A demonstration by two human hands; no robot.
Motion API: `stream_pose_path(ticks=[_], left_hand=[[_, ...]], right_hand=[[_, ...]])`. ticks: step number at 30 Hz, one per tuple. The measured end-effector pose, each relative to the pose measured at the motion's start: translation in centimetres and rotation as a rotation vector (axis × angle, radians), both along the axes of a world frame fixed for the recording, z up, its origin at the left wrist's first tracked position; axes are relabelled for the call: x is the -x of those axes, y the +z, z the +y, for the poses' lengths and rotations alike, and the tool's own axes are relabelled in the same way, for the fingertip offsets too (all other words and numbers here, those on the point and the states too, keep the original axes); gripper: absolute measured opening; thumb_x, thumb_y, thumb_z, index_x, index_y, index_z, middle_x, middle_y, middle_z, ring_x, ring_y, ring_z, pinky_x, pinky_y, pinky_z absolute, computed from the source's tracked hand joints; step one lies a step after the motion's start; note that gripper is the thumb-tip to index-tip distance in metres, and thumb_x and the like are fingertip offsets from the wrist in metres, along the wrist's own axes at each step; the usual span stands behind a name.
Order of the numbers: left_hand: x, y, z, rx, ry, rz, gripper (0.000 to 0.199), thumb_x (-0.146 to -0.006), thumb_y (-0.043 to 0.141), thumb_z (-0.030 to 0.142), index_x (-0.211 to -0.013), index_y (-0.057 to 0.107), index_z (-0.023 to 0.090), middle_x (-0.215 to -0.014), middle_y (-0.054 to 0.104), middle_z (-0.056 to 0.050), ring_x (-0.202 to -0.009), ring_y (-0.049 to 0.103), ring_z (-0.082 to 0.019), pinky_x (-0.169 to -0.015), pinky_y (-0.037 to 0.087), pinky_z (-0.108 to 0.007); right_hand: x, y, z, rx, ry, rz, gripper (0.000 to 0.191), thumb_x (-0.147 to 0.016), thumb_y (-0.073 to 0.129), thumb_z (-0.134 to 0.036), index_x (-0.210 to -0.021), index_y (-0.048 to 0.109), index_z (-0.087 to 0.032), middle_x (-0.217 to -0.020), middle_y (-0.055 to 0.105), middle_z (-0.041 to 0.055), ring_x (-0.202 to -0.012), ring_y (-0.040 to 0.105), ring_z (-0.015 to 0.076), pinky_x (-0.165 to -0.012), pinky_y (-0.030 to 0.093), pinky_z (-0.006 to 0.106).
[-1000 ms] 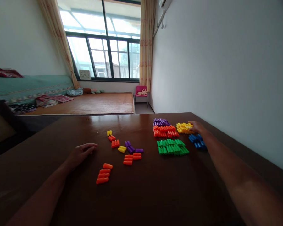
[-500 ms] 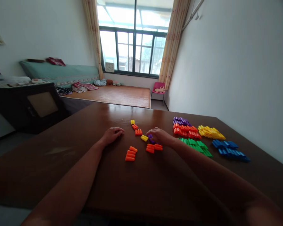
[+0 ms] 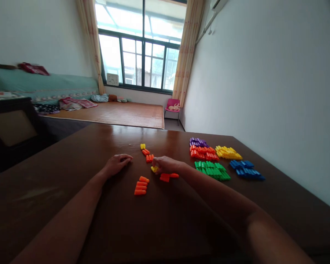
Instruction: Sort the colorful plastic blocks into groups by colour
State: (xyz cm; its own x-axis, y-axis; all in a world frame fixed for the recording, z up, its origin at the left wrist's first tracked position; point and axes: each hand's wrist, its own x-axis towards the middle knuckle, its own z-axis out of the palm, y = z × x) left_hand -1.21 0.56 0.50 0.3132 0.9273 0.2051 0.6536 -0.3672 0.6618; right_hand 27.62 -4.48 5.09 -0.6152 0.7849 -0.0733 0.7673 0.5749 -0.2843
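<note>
My right hand (image 3: 166, 165) is over the middle of the table, fingers curled down and closed at a small yellow bottle-shaped plastic piece (image 3: 154, 169), which they partly cover. Close under that hand lie a few orange pieces (image 3: 165, 178); the purple pieces seen earlier are hidden. My left hand (image 3: 117, 164) rests on the tabletop with its fingers loosely stretched, holding nothing. Between the hands, orange pieces (image 3: 150, 158), a slanted orange pair (image 3: 146, 151) and a yellow pair (image 3: 142, 146) form a line going away from me. Nearer me sits a stack of orange pieces (image 3: 140, 186).
On the right of the brown table (image 3: 121, 220) are sorted piles: purple (image 3: 198, 142), orange (image 3: 203, 152), yellow (image 3: 228, 152), green (image 3: 212, 170) and blue (image 3: 246, 169). Beyond stand a bed (image 3: 126, 112), a pink chair (image 3: 172, 104) and a dark cabinet (image 3: 11, 124).
My right hand has moved left from the purple pieces to the yellow piece beside them. The view has turned to the right. My left hand stays resting on the table.
</note>
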Motion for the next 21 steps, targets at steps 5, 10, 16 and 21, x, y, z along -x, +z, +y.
stream_pose_path(ticks=[5, 10, 16, 21], left_hand=[[-0.1, 0.8, -0.2, 0.052, 0.011, -0.052, 0.053, -0.069, 0.057, 0.064, -0.096, 0.074, 0.021, -0.087, 0.074, -0.004, -0.080, 0.065, -0.024, -0.073, 0.049, -0.028], [0.1, 0.8, -0.1, 0.086, 0.051, -0.071, 0.060, -0.066, 0.059, 0.067, -0.099, 0.073, 0.020, -0.088, 0.074, -0.005, -0.075, 0.066, -0.022, -0.069, 0.051, -0.029], [0.5, 0.3, 0.6, 0.138, 0.069, -0.113, 0.059, -0.064, 0.063, 0.068, -0.102, 0.072, 0.024, -0.094, 0.074, -0.004, -0.079, 0.066, -0.023, -0.070, 0.053, -0.029], [0.7, 0.0, 1.0, 0.153, 0.098, -0.077, 0.055, -0.065, 0.063, 0.068, -0.101, 0.072, 0.027, -0.093, 0.074, -0.001, -0.079, 0.066, -0.023, -0.072, 0.052, -0.030]], right_hand=[[-0.4, 0.2, -0.5, 0.015, 0.093, 0.007, 0.032, -0.076, 0.070, -0.030, -0.105, 0.064, -0.018, -0.092, 0.067, 0.0028, -0.080, 0.060, 0.0163, -0.067, 0.042, 0.024], [-3.4, 1.1, -0.9, -0.138, 0.092, 0.105, 0.027, -0.077, 0.067, -0.027, -0.103, 0.065, -0.017, -0.095, 0.067, 0.0048, -0.085, 0.062, 0.0170, -0.071, 0.044, 0.024], [-18.4, 4.0, -1.4, -0.200, -0.392, 0.322, 0.032, -0.078, 0.066, -0.022, -0.110, 0.063, -0.017, -0.094, 0.069, 0.0049, -0.080, 0.064, 0.0138, -0.070, 0.048, 0.022], [-34.6, 4.3, -2.7, -0.320, -0.886, 0.141, 0.032, -0.076, 0.065, -0.013, -0.108, 0.064, -0.011, -0.098, 0.070, 0.0114, -0.083, 0.064, 0.0151, -0.074, 0.046, 0.023]])
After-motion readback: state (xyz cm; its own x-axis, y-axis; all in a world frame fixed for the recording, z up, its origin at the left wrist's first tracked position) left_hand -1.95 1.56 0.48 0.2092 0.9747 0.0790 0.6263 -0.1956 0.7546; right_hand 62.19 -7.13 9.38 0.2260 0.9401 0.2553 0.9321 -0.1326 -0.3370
